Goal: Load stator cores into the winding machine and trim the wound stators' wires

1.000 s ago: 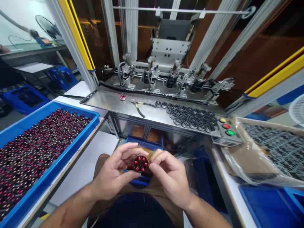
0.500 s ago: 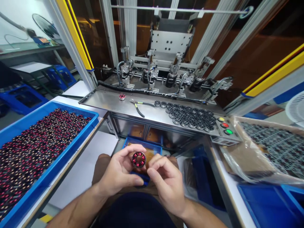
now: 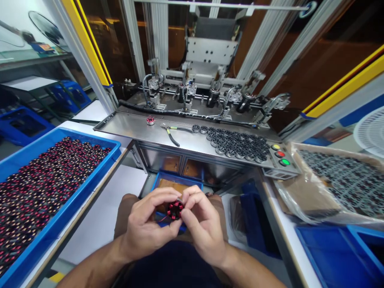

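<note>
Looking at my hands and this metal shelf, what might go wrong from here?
Your left hand holds the round red-and-black part off the metal shelf, your right hand at its rim; it could slip and fall.
The pliers lie splayed, one handle near the shelf's front edge, so a passing arm might knock them off.
The front dark rings also sit near that edge and might get nudged over.

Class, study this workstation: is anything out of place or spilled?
One red-wound stator stands alone on the metal ledge, left of the open pliers; that looks odd because similar stators fill the blue tray. Nothing appears spilled.
</note>
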`<state>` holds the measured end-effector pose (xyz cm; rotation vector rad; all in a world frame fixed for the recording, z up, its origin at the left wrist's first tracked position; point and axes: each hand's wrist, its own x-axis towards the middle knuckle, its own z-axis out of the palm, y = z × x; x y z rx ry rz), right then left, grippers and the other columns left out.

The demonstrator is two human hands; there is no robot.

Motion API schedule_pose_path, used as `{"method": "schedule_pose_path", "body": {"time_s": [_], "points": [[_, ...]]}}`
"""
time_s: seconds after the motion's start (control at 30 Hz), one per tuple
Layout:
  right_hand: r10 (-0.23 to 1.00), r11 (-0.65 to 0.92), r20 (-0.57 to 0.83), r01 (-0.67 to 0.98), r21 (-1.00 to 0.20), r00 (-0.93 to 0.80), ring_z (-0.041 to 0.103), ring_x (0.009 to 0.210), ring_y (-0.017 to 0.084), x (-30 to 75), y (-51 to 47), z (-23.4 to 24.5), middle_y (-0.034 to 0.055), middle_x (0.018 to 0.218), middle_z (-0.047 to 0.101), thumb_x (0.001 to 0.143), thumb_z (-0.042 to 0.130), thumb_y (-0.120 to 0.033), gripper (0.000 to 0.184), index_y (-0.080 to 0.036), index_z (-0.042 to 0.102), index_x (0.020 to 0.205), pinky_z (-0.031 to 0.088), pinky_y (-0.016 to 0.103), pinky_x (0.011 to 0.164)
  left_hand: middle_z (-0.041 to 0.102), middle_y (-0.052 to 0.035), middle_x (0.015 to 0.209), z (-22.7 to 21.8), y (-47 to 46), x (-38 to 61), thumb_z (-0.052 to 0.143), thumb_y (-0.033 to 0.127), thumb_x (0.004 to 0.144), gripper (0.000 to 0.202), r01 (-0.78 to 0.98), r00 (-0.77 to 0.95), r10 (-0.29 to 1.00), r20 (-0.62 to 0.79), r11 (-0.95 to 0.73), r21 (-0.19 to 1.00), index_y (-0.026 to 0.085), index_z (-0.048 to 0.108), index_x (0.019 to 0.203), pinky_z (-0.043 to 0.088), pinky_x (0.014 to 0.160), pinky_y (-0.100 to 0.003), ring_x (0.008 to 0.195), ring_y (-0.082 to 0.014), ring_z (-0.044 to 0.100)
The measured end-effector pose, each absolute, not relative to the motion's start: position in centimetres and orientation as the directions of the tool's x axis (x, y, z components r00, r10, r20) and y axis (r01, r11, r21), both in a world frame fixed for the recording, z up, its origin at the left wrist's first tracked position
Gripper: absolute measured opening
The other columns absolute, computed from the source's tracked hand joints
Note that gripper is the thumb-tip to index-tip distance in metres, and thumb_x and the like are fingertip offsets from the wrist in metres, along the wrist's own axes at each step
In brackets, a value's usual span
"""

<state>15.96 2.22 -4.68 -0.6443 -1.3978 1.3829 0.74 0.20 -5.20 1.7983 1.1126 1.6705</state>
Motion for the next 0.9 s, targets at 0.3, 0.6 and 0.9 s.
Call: {"method": "schedule_pose_path", "body": {"time_s": [0.3, 0.6, 0.9], "points": [[0.971, 0.048, 0.117, -0.308, -0.95, -0.211, 0.047, 0.077, 0.013, 14.9, 1.9, -6.3, -0.0001, 0.084, 0.049, 0.099, 0.045, -0.031, 0.019, -0.022, 0.047, 0.082, 0.042, 0.027, 0.074, 0.07, -0.007, 0.103, -5.0, 0.2, 0.9, 0.074, 0.001, 0.067, 0.046, 0.179, -0.09, 0.858, 0.506, -0.486, 0.855, 0.021, 0.066, 0.108, 0.059, 0.082, -0.027, 0.097, -0.0198, 0.068], [0.834, 0.528, 0.515, 0.013, -0.849, -0.199, 0.05, 0.111, 0.022, 16.4, 3.1, -5.0, 0.0066, 0.117, 0.05, 0.087, 0.062, -0.016, 0.011, -0.023, 0.06, 0.094, 0.039, 0.039, 0.096, 0.07, -0.0068, 0.104, -4.9, -0.2, 0.5, 0.074, 0.002, 0.068, 0.048, 0.336, -0.016, 0.848, 0.53, -0.495, 0.801, 0.021, 0.065, 0.11, 0.058, 0.086, -0.029, 0.098, -0.0195, 0.068], [0.942, 0.275, 0.302, -0.18, -0.944, -0.144, 0.051, 0.098, 0.016, 15.8, 2.8, -4.6, 0.0024, 0.1, 0.052, 0.093, 0.055, -0.022, 0.015, -0.021, 0.054, 0.078, 0.041, 0.031, 0.088, 0.07, -0.0058, 0.105, -4.5, 0.0, 0.9, 0.074, 0.003, 0.069, 0.047, 0.21, -0.046, 0.859, 0.509, -0.49, 0.846, 0.023, 0.066, 0.11, 0.059, 0.085, -0.027, 0.098, -0.0187, 0.068]]}}
